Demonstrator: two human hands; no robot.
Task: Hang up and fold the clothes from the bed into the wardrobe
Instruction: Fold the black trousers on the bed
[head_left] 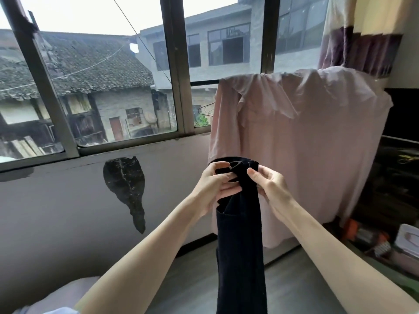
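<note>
Here we see 2 hands up in front of the window [108, 87]. Left hand [212, 181] and right hand [268, 181] both pinch the top edge of a dark garment [240, 245], fingers curled into the fabric. It hangs straight down between the forearms, just in front of a pink cloth [301, 141] draped beside the curtain [353, 35].

No writing, label, brand, number or sign can be read anywhere in this view. A small pale mark sits above a window on the grey building [229, 35] outside, but it is too blurred to make out. The boxes [371, 243] at lower right show no legible print.
</note>
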